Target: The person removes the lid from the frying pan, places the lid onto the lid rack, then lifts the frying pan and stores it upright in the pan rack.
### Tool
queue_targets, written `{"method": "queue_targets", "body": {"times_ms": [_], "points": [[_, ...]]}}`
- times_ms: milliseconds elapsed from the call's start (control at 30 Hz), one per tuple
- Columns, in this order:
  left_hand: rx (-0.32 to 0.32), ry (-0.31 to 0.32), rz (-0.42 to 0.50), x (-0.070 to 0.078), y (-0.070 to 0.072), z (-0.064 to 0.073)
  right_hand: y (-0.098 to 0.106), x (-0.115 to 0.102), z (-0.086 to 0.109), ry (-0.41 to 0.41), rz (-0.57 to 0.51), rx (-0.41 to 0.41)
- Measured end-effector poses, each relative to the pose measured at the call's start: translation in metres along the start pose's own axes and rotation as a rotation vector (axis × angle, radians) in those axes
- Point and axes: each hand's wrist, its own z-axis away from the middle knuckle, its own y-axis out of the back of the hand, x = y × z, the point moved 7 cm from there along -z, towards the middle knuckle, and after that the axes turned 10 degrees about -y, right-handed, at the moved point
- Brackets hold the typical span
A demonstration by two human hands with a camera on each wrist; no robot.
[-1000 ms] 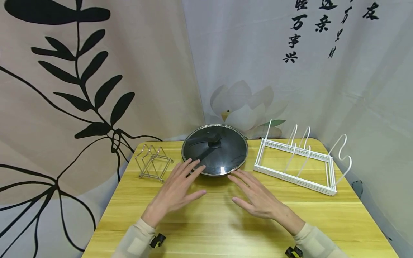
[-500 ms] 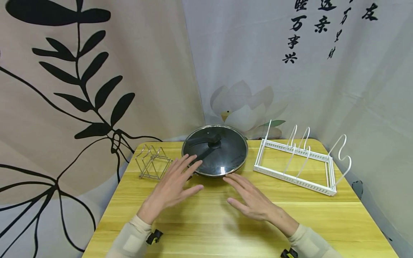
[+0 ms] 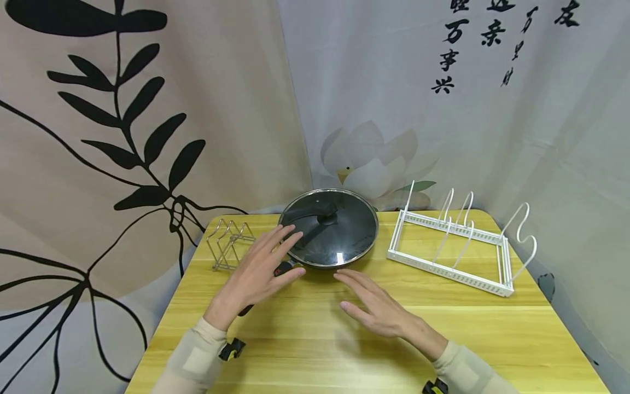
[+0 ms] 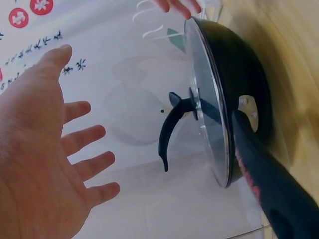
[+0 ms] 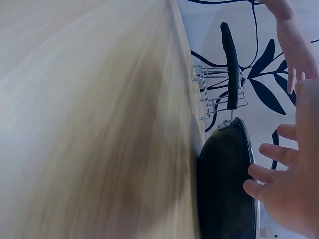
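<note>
A dark frying pan (image 4: 244,64) stands at the back middle of the table, its black handle (image 4: 271,174) pointing toward the near left. On it lies a glass lid (image 3: 339,241) with a steel rim and a black curved lid handle (image 4: 172,122). My left hand (image 3: 258,273) hovers above the pan handle, fingers spread and holding nothing; in the head view it hides much of that handle. Just in front of the pan's near right rim, my right hand (image 3: 376,306) is held in the air, its fingers straight and apart from the pan.
A small metal wire rack (image 3: 228,243) stands to the left of the pan, partly behind my left hand. On the right is a white rack (image 3: 453,276) with upright wire dividers. A printed curtain (image 3: 236,109) hangs behind the wooden table (image 3: 315,350).
Both hands have drifted a little to the left and toward me. More of the pan handle shows beside my left hand. The pan, lid and racks have stayed in place.
</note>
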Motion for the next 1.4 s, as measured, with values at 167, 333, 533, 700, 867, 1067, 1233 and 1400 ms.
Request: {"method": "queue_targets", "body": {"times_ms": [167, 333, 533, 700, 867, 1067, 1233, 1400], "points": [[0.004, -0.007, 0.014, -0.004, 0.005, -0.007, -0.008, 0.001, 0.000, -0.044, -0.060, -0.042], [0.008, -0.018, 0.005, -0.008, 0.009, -0.012, -0.014, -0.002, -0.003, -0.066, -0.117, -0.070], [0.013, -0.018, 0.005, -0.016, 0.012, -0.018, -0.021, -0.004, -0.009, -0.084, -0.164, -0.095], [-0.010, 0.015, 0.010, -0.024, 0.012, -0.022, -0.027, -0.004, -0.013, -0.078, -0.182, -0.102], [-0.030, 0.043, 0.014, -0.032, 0.013, -0.026, -0.032, -0.005, -0.017, -0.063, -0.203, -0.104], [-0.035, 0.055, 0.001, -0.042, 0.011, -0.030, -0.038, -0.005, -0.024, -0.094, -0.241, -0.130], [-0.041, 0.052, 0.009, -0.048, 0.010, -0.035, -0.041, -0.003, -0.029, -0.131, -0.288, -0.147], [-0.074, 0.071, 0.028, -0.057, 0.007, -0.039, -0.044, -0.005, -0.034, -0.150, -0.329, -0.172]]}}
